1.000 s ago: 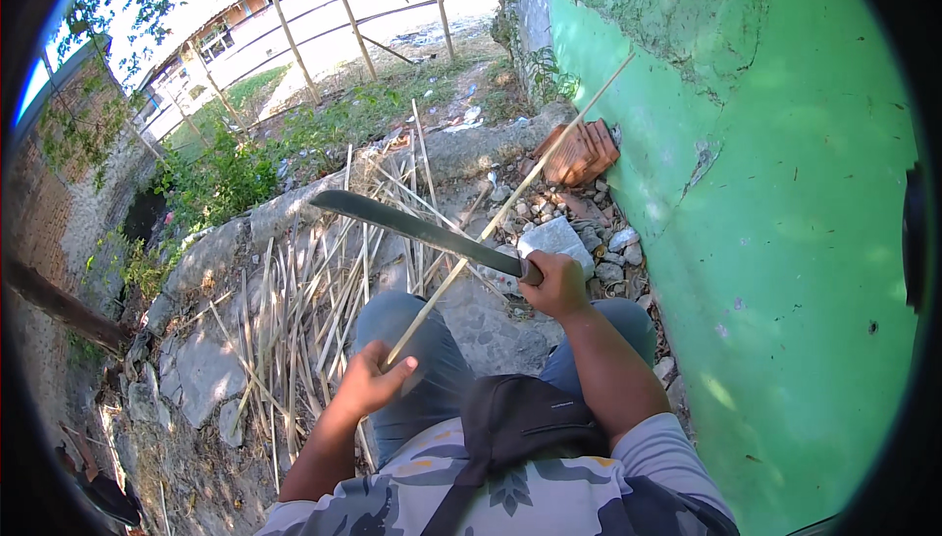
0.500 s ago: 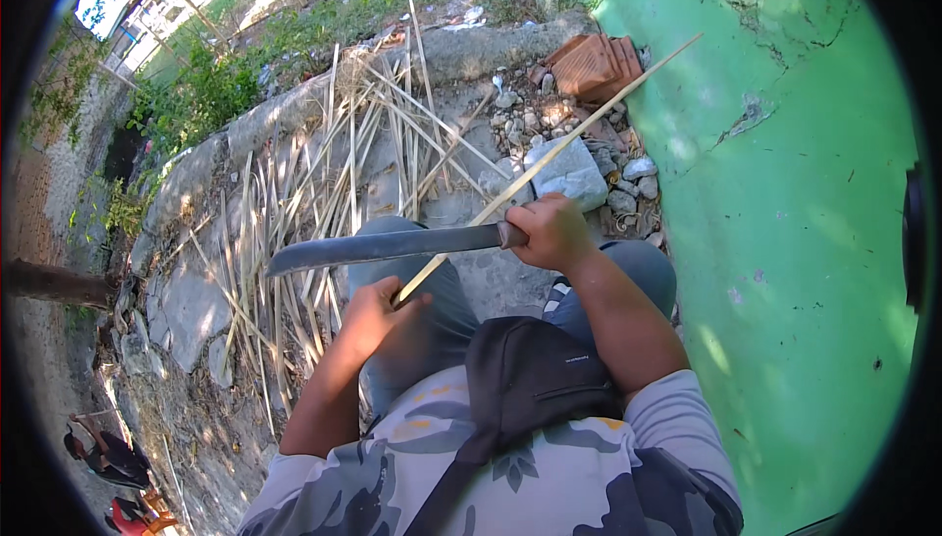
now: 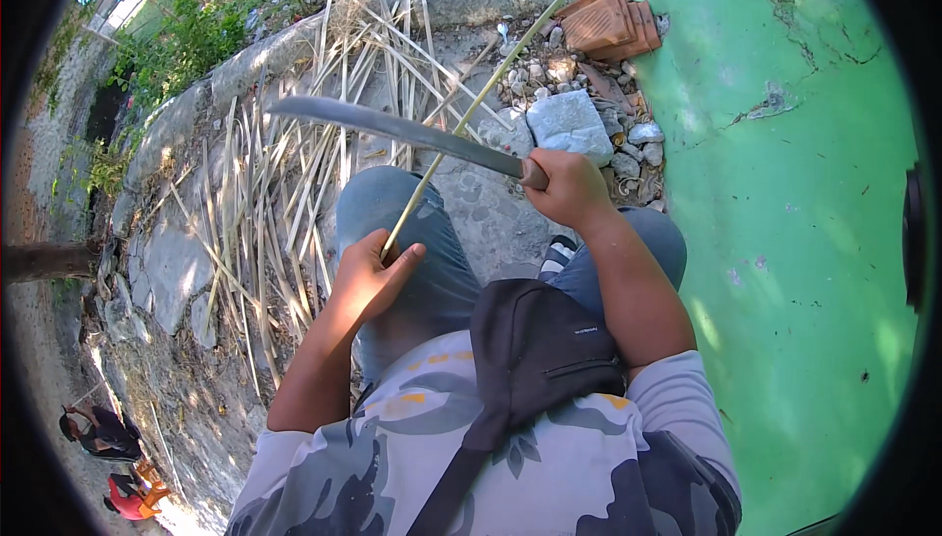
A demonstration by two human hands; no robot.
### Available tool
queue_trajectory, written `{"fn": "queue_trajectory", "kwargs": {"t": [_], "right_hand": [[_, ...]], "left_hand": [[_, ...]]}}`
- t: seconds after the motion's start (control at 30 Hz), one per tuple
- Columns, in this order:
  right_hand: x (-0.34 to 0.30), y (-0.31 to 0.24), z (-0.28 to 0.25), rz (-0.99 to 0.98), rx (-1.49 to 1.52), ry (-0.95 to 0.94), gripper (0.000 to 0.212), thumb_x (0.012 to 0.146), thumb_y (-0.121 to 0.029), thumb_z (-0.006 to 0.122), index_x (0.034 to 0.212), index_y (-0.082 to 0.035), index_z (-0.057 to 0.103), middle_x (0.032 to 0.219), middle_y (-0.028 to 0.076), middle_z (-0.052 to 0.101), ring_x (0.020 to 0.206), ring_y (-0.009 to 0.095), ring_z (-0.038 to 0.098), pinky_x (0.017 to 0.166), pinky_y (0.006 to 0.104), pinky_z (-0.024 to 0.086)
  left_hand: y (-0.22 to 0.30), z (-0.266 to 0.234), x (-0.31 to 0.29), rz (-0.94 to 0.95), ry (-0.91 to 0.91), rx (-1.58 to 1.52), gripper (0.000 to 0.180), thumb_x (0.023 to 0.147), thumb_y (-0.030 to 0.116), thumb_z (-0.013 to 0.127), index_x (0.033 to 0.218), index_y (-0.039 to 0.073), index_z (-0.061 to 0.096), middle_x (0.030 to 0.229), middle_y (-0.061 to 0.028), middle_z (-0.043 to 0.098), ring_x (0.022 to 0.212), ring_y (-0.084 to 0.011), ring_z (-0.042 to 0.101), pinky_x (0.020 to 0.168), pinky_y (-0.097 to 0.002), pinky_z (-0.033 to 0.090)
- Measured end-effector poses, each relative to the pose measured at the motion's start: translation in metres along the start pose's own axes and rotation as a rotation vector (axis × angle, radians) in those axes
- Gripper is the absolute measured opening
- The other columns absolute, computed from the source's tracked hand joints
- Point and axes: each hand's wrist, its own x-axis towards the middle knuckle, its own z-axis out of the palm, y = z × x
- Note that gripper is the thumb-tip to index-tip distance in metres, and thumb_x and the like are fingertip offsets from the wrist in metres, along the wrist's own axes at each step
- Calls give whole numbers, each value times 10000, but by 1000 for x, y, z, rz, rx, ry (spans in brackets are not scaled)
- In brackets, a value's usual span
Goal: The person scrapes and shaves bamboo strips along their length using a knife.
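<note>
My left hand [image 3: 371, 276] is closed around the lower end of a long, pale bamboo strip [image 3: 505, 62], which slants up and away to the far right. My right hand [image 3: 571, 189] grips the handle of a machete [image 3: 397, 128], whose dark, slightly curved blade points left. The blade crosses the strip well above my left hand; whether they touch, I cannot tell. Both hands are over my bent knees, the left one in front of my left knee [image 3: 385, 207].
Many loose bamboo strips [image 3: 260, 207] lie on the cracked concrete to the left and ahead. A pale stone block [image 3: 569, 127], rubble and stacked roof tiles [image 3: 608, 27] lie ahead right. A green wall [image 3: 785, 241] rises on the right. Two people [image 3: 103, 433] are far off at lower left.
The strip has swung to a steeper slant. Machete and right hand have moved slightly up and to the right, the blade now tilting up to the left. My left hand has risen a little.
</note>
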Motion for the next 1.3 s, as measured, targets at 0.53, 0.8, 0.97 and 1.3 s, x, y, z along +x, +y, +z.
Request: {"fn": "queue_trajectory", "kwargs": {"t": [0.53, 0.8, 0.97, 1.3], "right_hand": [[-3, 24, -9, 128, -17, -128, 197, 761, -257, 748, 899, -125, 700, 828, 157, 712, 800, 394, 690, 699, 491, 541], [-12, 0, 0, -137, -244, -358, 174, 741, -241, 741, 851, -126, 672, 815, 130, 709, 808, 372, 698, 712, 499, 544], [-2, 21, 1, -5, -123, -212, 150, 774, -236, 728, 849, -118, 672, 787, 157, 692, 789, 386, 684, 696, 493, 527], [-11, 12, 7, -90, -41, -210, 153, 779, -241, 730, 831, -110, 668, 757, 161, 678, 753, 397, 675, 662, 493, 522]], "left_hand": [[16, 6, -4, 35, 58, 187, 546, 880, 472, 773, 729, 2, 539, 570, -118, 535, 522, -192, 474, 517, -373, 429], [12, 16, -2, 232, 117, 286, 524, 873, 440, 779, 726, -1, 536, 573, -164, 549, 502, -310, 500, 518, -408, 432], [13, 10, -8, 133, 82, 229, 493, 880, 412, 791, 728, 15, 541, 551, -83, 494, 519, -154, 429, 490, -358, 381], [20, 10, -5, 34, 67, 234, 520, 888, 463, 767, 734, 15, 552, 569, -65, 501, 550, -140, 427, 515, -352, 389]]}}
